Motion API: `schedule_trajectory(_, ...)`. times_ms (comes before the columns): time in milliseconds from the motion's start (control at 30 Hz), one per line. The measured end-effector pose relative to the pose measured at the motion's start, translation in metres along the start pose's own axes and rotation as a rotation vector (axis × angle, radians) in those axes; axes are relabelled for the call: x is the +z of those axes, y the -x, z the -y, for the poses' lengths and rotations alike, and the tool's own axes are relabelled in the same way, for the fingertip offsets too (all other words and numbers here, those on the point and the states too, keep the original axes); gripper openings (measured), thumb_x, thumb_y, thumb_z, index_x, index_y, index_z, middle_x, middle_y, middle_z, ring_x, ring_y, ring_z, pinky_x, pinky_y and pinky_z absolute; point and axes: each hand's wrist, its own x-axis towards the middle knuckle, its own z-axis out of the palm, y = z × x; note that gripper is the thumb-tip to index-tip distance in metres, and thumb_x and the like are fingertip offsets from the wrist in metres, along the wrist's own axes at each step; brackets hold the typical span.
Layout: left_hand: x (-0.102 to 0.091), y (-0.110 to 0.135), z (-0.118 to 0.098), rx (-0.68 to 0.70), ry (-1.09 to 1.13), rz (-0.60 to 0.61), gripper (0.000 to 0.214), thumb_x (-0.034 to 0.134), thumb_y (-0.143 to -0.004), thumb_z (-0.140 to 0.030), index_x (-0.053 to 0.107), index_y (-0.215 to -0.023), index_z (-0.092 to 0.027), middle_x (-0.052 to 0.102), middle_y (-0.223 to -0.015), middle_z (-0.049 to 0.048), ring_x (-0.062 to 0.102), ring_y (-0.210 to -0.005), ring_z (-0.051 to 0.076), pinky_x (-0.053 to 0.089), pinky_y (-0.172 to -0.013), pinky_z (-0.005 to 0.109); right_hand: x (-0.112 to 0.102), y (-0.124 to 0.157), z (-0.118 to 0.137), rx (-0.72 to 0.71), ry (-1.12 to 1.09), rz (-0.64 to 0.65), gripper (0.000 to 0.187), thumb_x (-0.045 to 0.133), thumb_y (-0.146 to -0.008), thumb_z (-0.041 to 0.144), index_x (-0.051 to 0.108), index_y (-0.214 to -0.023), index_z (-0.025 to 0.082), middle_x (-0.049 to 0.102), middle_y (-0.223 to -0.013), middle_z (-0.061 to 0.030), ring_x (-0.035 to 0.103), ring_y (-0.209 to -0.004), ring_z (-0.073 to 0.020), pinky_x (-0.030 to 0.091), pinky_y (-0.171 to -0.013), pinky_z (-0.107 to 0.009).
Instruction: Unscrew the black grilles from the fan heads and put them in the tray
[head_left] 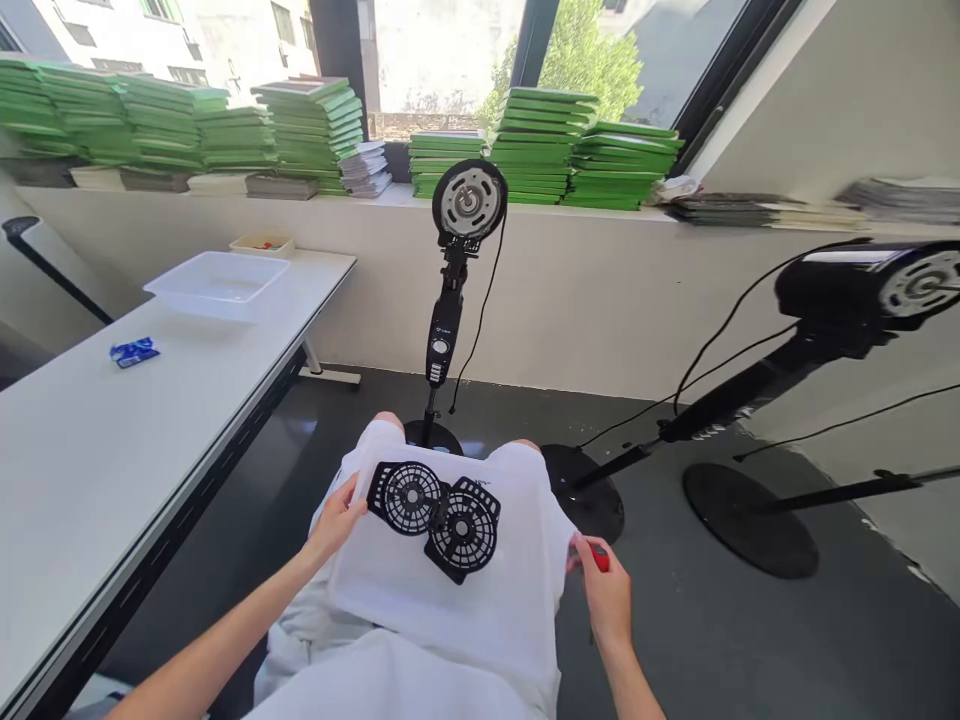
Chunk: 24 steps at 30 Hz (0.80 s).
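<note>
Two round black slotted fan grille parts [436,518] lie overlapping on my lap, on the white cloth [465,600] over my knees. My left hand [335,520] touches the left edge of the left grille, fingers curled at its rim. My right hand [604,592] rests beside my right thigh and closes around a small red object [599,556], mostly hidden by the fingers. In front of my knees stands a black pedestal fan [457,260] without its guard or blades, motor face showing.
A white table [112,440] runs along the left, bearing a clear plastic tray [217,283] and a blue packet [134,351]. Another stripped black fan [862,290] leans at the right, with round bases [750,520] and cables on the dark floor. Green stacks [540,145] line the windowsill.
</note>
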Motion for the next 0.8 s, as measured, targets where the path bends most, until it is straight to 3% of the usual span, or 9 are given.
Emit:
schedule_trajectory(133,0.002,-0.014,-0.012,-0.015,-0.134,0.024,0.073,0.05,-0.078,-0.02,0.05,-0.151,-0.019,0.071,-0.135,0.0048,0.064,-0.127,0.027,0.048,-0.112,0.039,0.01,0.001,0.021,0.007,-0.085,0.183,0.067,0.053,-0.081,0.072,0.075,-0.116,0.019,0.076,-0.082,-0.0094,0.065,-0.057,-0.0211,0.054,-0.058,-0.034)
schedule_trajectory(267,-0.005,-0.023,-0.003,-0.072,-0.344,0.057,0.079,0.043,-0.088,-0.019,0.023,-0.164,-0.021,0.063,-0.147,0.0075,0.065,-0.128,0.026,0.046,-0.115,0.044,0.031,0.001,0.029,0.029,-0.119,0.49,0.074,0.064,-0.073,0.063,0.066,-0.135,0.022,0.076,-0.119,-0.0134,0.074,-0.102,-0.0282,0.058,-0.088,-0.036)
schedule_trajectory(333,-0.011,-0.021,0.001,0.004,-0.486,0.019,0.073,0.041,-0.093,-0.02,0.022,-0.164,-0.02,0.047,-0.161,0.0112,0.052,-0.144,0.028,0.041,-0.12,0.047,0.039,0.002,0.026,0.042,-0.119,0.58,0.072,0.059,-0.078,0.06,0.064,-0.138,0.021,0.075,-0.123,-0.0131,0.072,-0.112,-0.029,0.056,-0.094,-0.037)
schedule_trajectory(433,-0.017,-0.013,-0.008,0.26,-0.765,-0.045,0.067,0.044,-0.099,-0.022,0.023,-0.163,-0.023,0.025,-0.172,0.0124,0.026,-0.159,0.03,0.033,-0.126,0.051,0.046,0.003,0.018,0.052,-0.124,0.618,0.07,0.057,-0.081,0.058,0.063,-0.14,0.022,0.076,-0.12,-0.012,0.071,-0.115,-0.0297,0.056,-0.094,-0.036)
schedule_trajectory(467,-0.015,-0.011,-0.014,0.359,-0.856,-0.006,0.067,0.046,-0.1,-0.022,0.024,-0.163,-0.024,0.022,-0.173,0.0118,0.021,-0.16,0.03,0.031,-0.127,0.051,0.046,0.003,0.015,0.057,-0.128,0.626,0.07,0.056,-0.081,0.059,0.063,-0.14,0.022,0.077,-0.119,-0.0119,0.072,-0.114,-0.0298,0.057,-0.093,-0.036)
schedule_trajectory(533,-0.007,-0.01,-0.03,0.52,-1.015,0.204,0.072,0.057,-0.097,-0.024,0.025,-0.162,-0.028,0.021,-0.173,0.0102,0.017,-0.161,0.031,0.029,-0.128,0.051,0.046,0.003,0.009,0.08,-0.13,0.641,0.072,0.056,-0.081,0.061,0.064,-0.14,0.021,0.077,-0.119,-0.0117,0.073,-0.11,-0.0295,0.058,-0.091,-0.035)
schedule_trajectory(633,0.018,-0.017,-0.048,0.564,-1.202,0.502,0.088,0.077,-0.086,-0.027,0.03,-0.16,-0.029,0.021,-0.173,0.0129,0.019,-0.16,0.036,0.026,-0.129,0.056,0.043,0.001,0.001,0.143,-0.098,0.653,0.075,0.057,-0.078,0.064,0.064,-0.14,0.022,0.078,-0.117,-0.0114,0.076,-0.101,-0.0288,0.06,-0.084,-0.033)
schedule_trajectory(700,0.037,-0.022,-0.052,0.507,-1.295,0.522,0.085,0.08,-0.082,-0.025,0.037,-0.156,-0.024,0.027,-0.17,0.0183,0.027,-0.157,0.038,0.027,-0.128,0.058,0.04,-0.003,-0.004,0.18,-0.084,0.662,0.078,0.058,-0.077,0.065,0.064,-0.141,0.022,0.079,-0.113,-0.0114,0.076,-0.097,-0.0287,0.06,-0.081,-0.032)
schedule_trajectory(800,0.054,-0.024,-0.053,0.448,-1.317,0.508,0.055,0.071,-0.088,-0.019,0.054,-0.14,-0.018,0.043,-0.162,0.0204,0.04,-0.152,0.037,0.032,-0.126,0.055,0.033,-0.008,-0.009,0.21,-0.083,0.662,0.077,0.059,-0.075,0.066,0.065,-0.139,0.024,0.079,-0.111,-0.01,0.077,-0.094,-0.029,0.059,-0.079,-0.032)
